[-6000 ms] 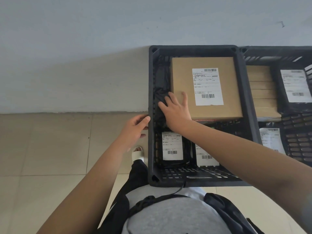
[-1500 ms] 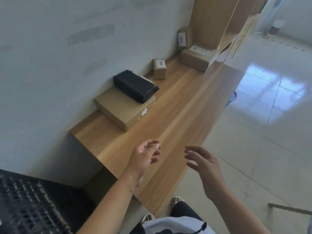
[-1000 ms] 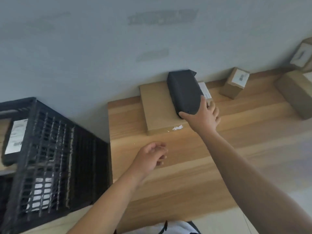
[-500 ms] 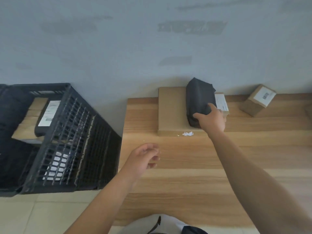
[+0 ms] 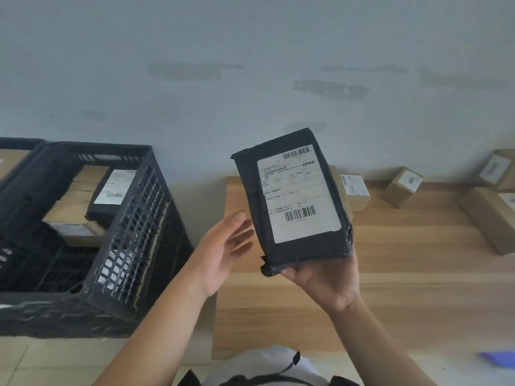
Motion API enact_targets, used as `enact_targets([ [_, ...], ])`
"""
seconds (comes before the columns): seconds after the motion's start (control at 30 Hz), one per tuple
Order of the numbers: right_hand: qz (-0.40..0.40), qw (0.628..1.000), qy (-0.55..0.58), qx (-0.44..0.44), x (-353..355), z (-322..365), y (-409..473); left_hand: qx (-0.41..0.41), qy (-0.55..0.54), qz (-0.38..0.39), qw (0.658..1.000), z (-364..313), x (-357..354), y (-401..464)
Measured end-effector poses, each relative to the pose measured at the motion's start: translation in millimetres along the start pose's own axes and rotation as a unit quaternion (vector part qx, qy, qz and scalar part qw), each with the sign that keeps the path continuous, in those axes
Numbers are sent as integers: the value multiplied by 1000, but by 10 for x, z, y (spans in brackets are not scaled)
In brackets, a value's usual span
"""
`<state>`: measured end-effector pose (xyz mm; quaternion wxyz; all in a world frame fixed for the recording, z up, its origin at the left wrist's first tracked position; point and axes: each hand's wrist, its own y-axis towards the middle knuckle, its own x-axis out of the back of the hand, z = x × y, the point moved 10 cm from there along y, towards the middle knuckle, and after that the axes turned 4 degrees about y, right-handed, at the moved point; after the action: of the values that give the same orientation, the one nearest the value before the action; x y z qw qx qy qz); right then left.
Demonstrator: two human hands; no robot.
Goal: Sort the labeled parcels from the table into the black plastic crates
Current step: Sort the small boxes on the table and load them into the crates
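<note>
At centre frame, above the wooden table (image 5: 390, 274), the right hand (image 5: 326, 282) grips a black labeled parcel (image 5: 292, 201) from below; the left hand (image 5: 220, 254) hovers beside it, fingers spread, right of the black crate (image 5: 133, 232).

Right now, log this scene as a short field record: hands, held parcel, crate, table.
right hand: grips the bottom edge of the black parcel, held up with its label facing the camera
left hand: open, fingers straight, beside the parcel's left edge; contact unclear
black crate: left of the table, already holds labeled parcels
table: wooden, against the wall
left on table: small cardboard box, larger cardboard boxes at the right edge
</note>
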<state>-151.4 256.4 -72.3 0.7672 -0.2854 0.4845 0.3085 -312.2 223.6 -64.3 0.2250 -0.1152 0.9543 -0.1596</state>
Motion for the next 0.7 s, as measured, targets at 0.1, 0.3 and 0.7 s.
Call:
enact_targets([
  [0.1, 8, 999, 37, -35, -118, -414, -139, -13, -8, 56, 998, -28, 38, -253],
  [0.3, 9, 997, 29, -74, -270, -1084, -355, 5, -27, 59, 998, 113, 393, -730],
  [0.7, -5, 988, -67, -140, -519, -1867, -386, -14, -48, -3, 999, 34, 1028, -1408],
])
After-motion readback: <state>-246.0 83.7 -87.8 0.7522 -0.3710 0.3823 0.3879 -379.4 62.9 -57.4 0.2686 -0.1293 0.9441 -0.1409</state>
